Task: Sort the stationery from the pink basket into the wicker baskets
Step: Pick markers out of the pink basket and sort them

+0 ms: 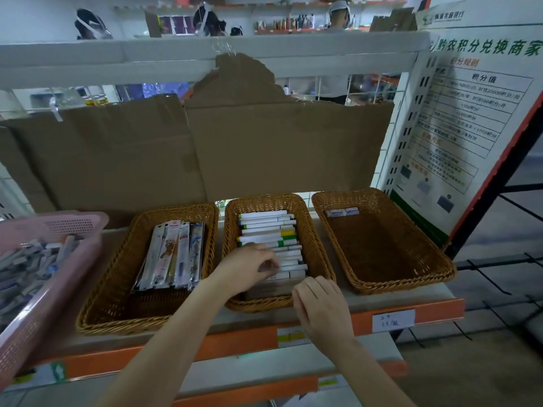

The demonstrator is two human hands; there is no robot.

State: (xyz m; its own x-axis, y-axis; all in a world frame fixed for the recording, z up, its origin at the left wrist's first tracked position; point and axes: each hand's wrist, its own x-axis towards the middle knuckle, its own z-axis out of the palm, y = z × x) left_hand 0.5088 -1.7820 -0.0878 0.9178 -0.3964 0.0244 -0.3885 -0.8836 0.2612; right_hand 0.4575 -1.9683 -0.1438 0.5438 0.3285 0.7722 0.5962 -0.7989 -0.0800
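Three wicker baskets stand side by side on the shelf. The middle basket (pixel 317 245) holds a stack of white markers (pixel 270 230). My left hand (pixel 249 267) is inside it, fingers curled on a white marker at the near end of the stack. At the basket's near right corner rests my right hand (pixel 317 304), fingers bent, nothing visible in it. The left basket (pixel 117 289) holds several packaged pens (pixel 173 254). The right basket (pixel 382 248) holds two small white erasers (pixel 342 212) at its far end. The pink basket (pixel 44 268) at far left is full of grey stationery.
Brown cardboard (pixel 205 148) lines the back of the shelf. A printed sign board (pixel 458 118) leans at the right. The orange shelf edge (pixel 411 315) carries a paper label. Other people stand beyond the upper shelf.
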